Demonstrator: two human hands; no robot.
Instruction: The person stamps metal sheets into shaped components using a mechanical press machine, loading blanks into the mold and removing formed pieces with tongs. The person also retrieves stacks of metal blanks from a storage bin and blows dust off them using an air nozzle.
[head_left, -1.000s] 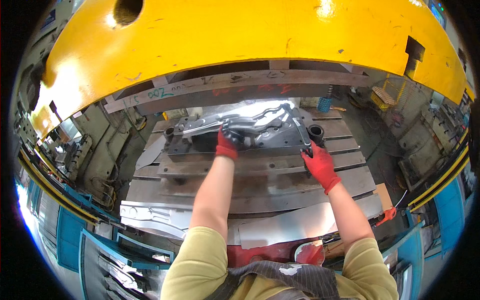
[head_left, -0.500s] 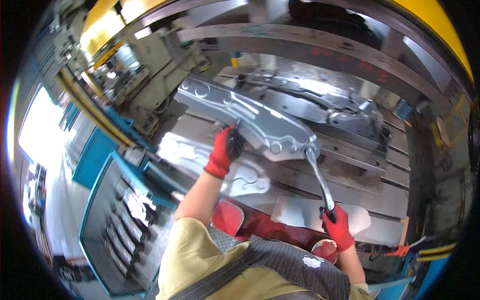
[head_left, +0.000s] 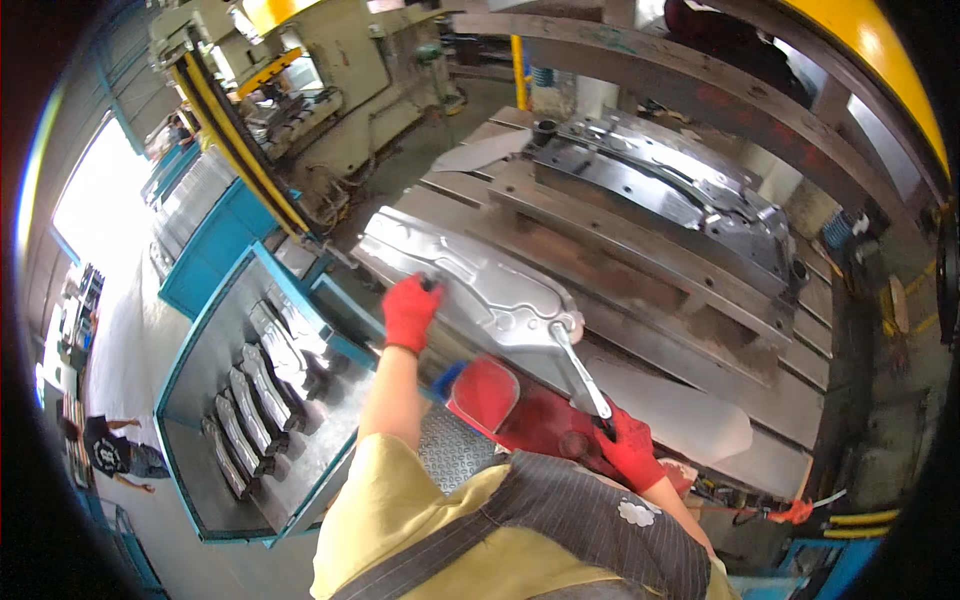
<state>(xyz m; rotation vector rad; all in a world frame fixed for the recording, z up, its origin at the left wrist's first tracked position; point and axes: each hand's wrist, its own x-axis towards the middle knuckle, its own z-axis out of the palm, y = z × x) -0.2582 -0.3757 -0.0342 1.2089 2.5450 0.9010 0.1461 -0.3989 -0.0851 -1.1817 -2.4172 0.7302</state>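
A shaped silver sheet-metal panel [head_left: 470,262] with raised ribs and round embossed spots lies low over the near left edge of the slotted press table [head_left: 455,190]. My left hand [head_left: 408,314], in a red glove with a dark palm, is closed at the panel's near edge; the fingertips are partly hidden. My right hand [head_left: 630,452], also gloved in red, grips the dark handle of a long metal hand tool [head_left: 578,368]. The tool's far tip touches the panel's right end. Right of the panel lies a flat metal blank [head_left: 665,405].
A steel forming die [head_left: 640,185] stands across the table, under a heavy beam [head_left: 660,75]. Another flat blank [head_left: 482,154] lies left of the die. A blue-rimmed bin [head_left: 215,350] at left holds several formed parts. A person [head_left: 120,450] is at far left.
The panel has come down and nearer, away from the die, and now covers the silver panel seen below it before. Both hands moved left with it, the right one still gripping the tool.
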